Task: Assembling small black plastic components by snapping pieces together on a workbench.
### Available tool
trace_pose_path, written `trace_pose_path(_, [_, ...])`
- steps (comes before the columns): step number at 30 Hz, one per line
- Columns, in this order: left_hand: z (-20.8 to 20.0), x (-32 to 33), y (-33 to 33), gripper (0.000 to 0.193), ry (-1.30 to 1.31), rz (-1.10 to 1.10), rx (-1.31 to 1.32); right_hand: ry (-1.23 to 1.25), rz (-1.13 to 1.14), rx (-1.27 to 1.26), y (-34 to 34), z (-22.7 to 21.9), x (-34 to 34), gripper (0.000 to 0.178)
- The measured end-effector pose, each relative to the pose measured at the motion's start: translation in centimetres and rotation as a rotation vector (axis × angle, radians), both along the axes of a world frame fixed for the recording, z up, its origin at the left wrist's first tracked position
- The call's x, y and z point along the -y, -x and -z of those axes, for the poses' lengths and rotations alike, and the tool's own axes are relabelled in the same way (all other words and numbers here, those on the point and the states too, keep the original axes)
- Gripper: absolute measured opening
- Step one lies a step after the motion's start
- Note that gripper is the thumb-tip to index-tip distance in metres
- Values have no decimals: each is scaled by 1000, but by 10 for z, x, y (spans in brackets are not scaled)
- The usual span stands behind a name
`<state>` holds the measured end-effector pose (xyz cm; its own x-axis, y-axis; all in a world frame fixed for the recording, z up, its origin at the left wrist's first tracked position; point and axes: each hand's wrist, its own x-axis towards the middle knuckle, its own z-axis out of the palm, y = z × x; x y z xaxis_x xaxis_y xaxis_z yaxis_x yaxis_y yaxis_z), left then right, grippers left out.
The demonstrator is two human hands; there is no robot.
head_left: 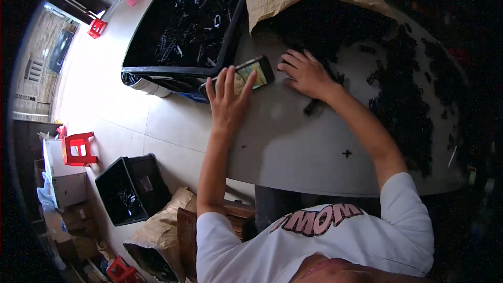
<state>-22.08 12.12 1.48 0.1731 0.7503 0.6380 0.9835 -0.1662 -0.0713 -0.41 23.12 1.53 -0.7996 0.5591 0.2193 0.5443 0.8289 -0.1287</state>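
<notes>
Left hand (228, 99) rests on smartphone (242, 76) at grey tabletop (293, 147) edge, fingers spread flat, nothing gripped. Phone's long axis runs left-right, toward right hand (306, 75), flat and empty-handed just beside it among black plastic parts (403, 89).

Pale tiled floor (131, 120), bright daylight, red stools (78, 148), cardboard boxes (68, 188), grey round table (293, 147)

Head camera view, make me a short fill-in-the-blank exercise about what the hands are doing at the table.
1. The left hand rests its fingers on a ____ lying on the grey table.
2. The right hand lies flat beside a heap of small ____ parts.
3. The stool on the floor is ____.

Missing words: phone; black; red
</notes>
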Motion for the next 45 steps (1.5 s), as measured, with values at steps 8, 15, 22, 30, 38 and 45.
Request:
trace_pose_path(8, [-1,-32,-3,48,-4,-187,-136,-103,47,-167,-62,-6,-29,44])
trace_pose_path(15, [-4,-22,-6,61,102,-201,-123,-11,511,104,-38,-36,-148,65])
trace_pose_path(22, [-8,-53,-56,61,125,127,82,35,432,-49,-43,-1,-157,68])
trace_pose_path(30, [34,-189,-84,51,143,35,506,20,235,54,-72,-16,-85,49])
trace_pose_path(38, [46,-236,-110,63,290,-37,546,46,738,-268,-136,-13,-166,59])
trace_pose_path(45, [24,-185,-130,61,235,92,309,-75,748,-56,-87,3,-80,69])
